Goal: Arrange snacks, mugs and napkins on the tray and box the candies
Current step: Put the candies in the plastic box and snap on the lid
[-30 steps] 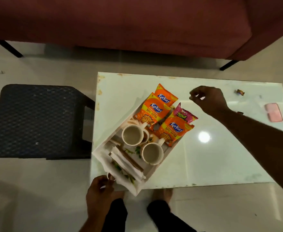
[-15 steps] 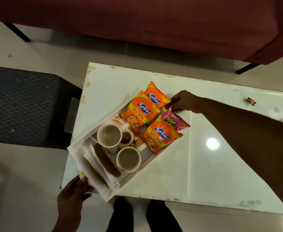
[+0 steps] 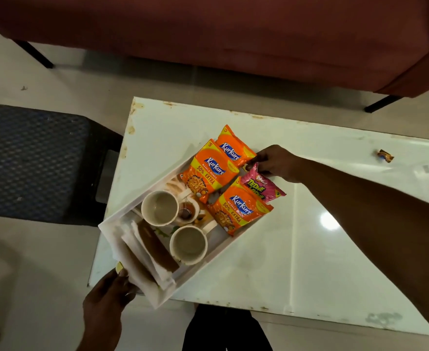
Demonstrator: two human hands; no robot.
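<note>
Filling the tray (image 3: pixel 107 228): mugs (image 3: pixel 160 208), napkins (image 3: pixel 162 269), snack packets (image 3: pixel 209 171).

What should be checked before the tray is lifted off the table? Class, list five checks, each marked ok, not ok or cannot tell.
1. Left hand grips the tray at its near end: ok.
2. Right hand has a hold at the far end: cannot tell; its fingers curl by the pink packet.
3. Far mug and near mug upright: ok.
4. Napkins inside the tray: ok.
5. Candies boxed: not ok; one candy lies loose on the table.
</note>
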